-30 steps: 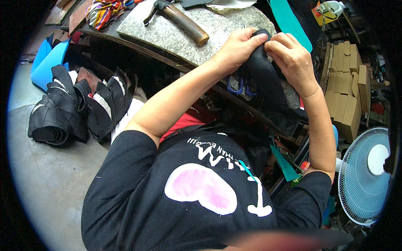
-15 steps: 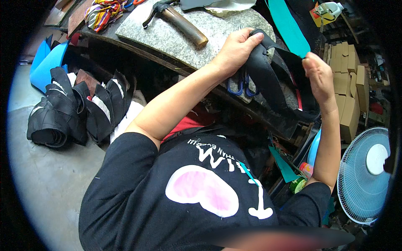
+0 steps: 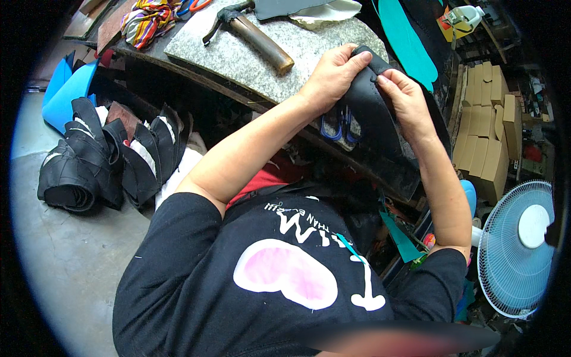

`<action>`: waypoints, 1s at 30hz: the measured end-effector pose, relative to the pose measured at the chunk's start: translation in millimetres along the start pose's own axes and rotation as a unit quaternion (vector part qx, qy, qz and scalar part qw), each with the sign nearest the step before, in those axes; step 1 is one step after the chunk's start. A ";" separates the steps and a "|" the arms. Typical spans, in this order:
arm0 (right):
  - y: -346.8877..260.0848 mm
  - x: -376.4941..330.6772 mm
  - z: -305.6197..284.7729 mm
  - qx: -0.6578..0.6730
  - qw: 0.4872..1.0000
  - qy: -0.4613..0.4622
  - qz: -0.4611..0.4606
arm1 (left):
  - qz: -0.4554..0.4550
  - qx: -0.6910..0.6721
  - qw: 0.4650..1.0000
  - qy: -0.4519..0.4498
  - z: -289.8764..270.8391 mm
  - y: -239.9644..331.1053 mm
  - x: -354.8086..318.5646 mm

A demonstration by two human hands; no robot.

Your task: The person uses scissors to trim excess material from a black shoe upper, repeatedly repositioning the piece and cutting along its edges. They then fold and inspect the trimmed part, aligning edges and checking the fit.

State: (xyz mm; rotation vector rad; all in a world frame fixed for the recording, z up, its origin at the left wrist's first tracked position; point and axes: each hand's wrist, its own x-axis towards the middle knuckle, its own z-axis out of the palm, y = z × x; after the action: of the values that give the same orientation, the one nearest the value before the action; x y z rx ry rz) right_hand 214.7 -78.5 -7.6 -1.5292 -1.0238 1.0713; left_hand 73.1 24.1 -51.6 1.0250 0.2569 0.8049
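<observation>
Over the front edge of the bench I hold a long black piece of leather-like material (image 3: 369, 107). My left hand (image 3: 333, 77) is closed on its upper end, thumb on top. Just to the right, my right hand (image 3: 407, 101) pinches the same black piece near a small fold at its edge. From both hands the piece hangs in a curve toward me. Blue-handled scissors (image 3: 333, 127) lie partly hidden behind it. Further back, a wooden-handled hammer (image 3: 262, 44) rests on a speckled stone slab (image 3: 214, 59).
A teal sheet piece (image 3: 407, 44) lies beyond my hands. Striped cloth (image 3: 146, 24) sits at the bench's far left. Bundled black pieces (image 3: 71, 172) and a blue sheet (image 3: 68, 89) are at left. Cardboard boxes (image 3: 485, 143) and a fan (image 3: 517, 250) stand at right.
My right hand has moved left from the far side of the black loop to beside my left hand, where it now pinches the piece. My left hand keeps its grip.
</observation>
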 end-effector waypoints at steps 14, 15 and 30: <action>-48.5 -21.0 9.7 -0.421 0.869 0.032 -0.257 | 0.003 0.017 1.000 0.007 -1.0 -4.3 0.0; -49.8 -21.3 13.6 -0.469 0.834 0.036 -0.287 | 0.012 0.016 1.000 0.005 -1.1 -5.3 0.2; -56.4 -10.9 -12.3 -0.603 0.756 0.111 -0.228 | -0.003 0.020 1.000 -0.007 0.8 0.9 -2.4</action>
State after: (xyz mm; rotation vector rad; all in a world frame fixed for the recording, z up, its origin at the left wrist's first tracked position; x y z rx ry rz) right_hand 218.0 -82.0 51.0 -2.0887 -1.9492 -0.2933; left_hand 71.4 22.2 -50.8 1.0661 0.2652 0.7889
